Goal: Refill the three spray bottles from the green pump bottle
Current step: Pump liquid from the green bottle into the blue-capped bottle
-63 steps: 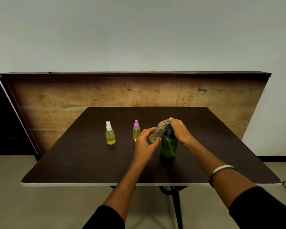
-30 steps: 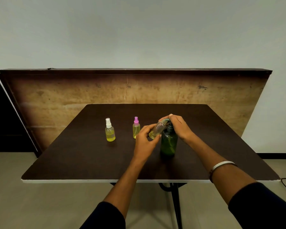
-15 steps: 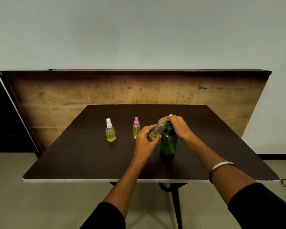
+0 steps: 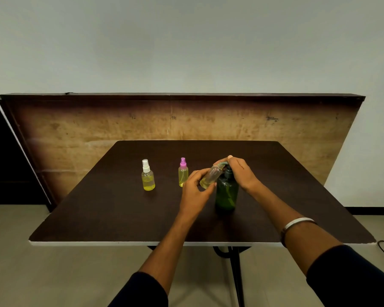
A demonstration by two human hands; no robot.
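A: From the head view, what do the hands hold?

B: The left hand (image 4: pixel 195 187) curls its fingers round a small clear uncapped spray bottle (image 4: pixel 211 176), tilted with its mouth up at the spout of the dark green translucent pump bottle (image 4: pixel 227 192). The right hand (image 4: pixel 239 171) lies over the pump head, fingers bent across it.

A: And where is the green bottle?

B: Upright on the dark brown square table (image 4: pixel 120 218), right of centre. To its left stand a pink-capped yellow spray bottle (image 4: pixel 183 172) and, farther left, a white-capped yellow spray bottle (image 4: pixel 147 178), both upright, apart.
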